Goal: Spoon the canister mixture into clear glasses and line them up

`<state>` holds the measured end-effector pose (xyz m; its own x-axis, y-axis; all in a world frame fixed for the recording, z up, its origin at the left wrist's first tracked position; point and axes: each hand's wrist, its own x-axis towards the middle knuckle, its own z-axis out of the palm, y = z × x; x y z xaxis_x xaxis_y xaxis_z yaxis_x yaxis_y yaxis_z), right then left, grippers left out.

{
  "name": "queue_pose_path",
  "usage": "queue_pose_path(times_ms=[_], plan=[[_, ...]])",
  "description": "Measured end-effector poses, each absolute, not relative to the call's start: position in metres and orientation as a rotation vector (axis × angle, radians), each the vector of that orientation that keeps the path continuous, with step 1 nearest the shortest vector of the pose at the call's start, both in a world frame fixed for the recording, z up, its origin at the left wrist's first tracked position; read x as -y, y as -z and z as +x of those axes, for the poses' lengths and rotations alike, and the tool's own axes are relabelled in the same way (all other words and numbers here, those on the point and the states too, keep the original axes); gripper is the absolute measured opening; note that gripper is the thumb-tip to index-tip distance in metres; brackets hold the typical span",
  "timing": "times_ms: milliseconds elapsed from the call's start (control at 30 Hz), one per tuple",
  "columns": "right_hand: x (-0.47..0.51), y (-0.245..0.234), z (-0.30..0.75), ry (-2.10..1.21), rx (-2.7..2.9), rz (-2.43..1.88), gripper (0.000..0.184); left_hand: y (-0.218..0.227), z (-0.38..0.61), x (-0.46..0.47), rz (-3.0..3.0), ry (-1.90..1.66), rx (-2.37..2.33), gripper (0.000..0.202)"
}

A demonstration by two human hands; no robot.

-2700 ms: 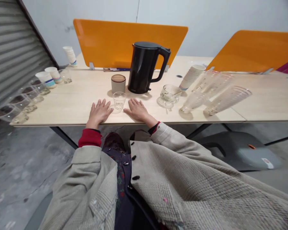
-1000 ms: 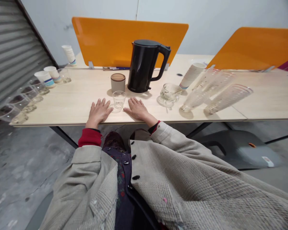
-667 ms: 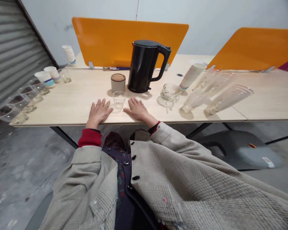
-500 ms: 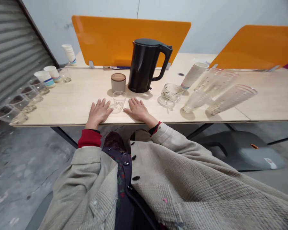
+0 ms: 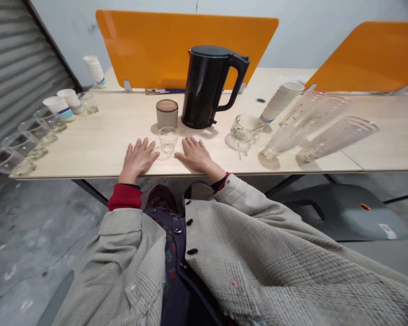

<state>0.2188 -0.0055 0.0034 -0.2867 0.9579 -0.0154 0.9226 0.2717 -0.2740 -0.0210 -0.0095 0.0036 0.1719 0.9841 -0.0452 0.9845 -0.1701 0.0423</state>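
My left hand (image 5: 138,158) and my right hand (image 5: 197,156) lie flat and palm down near the front edge of the pale wooden table (image 5: 98,129), fingers spread. Between them stands a small clear glass tumbler (image 5: 168,140), touched by neither hand. Behind it are a grey canister with a wooden lid (image 5: 167,113) and a black electric kettle (image 5: 206,88). To the right of my right hand, a ribbed glass cup (image 5: 245,129) sits on a glass saucer.
Several clear glasses and paper cups line the table's left side. On the right lie a stack of paper cups (image 5: 281,102) and tall stacked glasses (image 5: 338,138). Orange dividers (image 5: 187,45) stand along the back. A grey seat (image 5: 343,213) is below right.
The whole scene sits higher in the view and looks slightly larger, as my head has tilted down. My hands and the things on the table have not shifted.
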Motion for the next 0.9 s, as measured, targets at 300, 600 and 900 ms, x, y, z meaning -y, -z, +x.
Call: queue_pose_path(times_ms=[300,600,900], plan=[[0.0056,-0.0035,0.2186,-0.342,2.376,-1.781,0.083,-0.0021,-0.0222,0.0082,2.356,-0.017,-1.965,0.071],[0.0038,-0.0018,0.2191,-0.343,2.371,-1.774,0.084,-0.0012,-0.0221,0.0081,2.363,-0.036,-1.947,0.072],[0.0037,-0.0025,0.2182,-0.340,2.374,-1.778,0.084,-0.0010,-0.0216,0.0088,2.367,-0.060,-1.946,0.071]])
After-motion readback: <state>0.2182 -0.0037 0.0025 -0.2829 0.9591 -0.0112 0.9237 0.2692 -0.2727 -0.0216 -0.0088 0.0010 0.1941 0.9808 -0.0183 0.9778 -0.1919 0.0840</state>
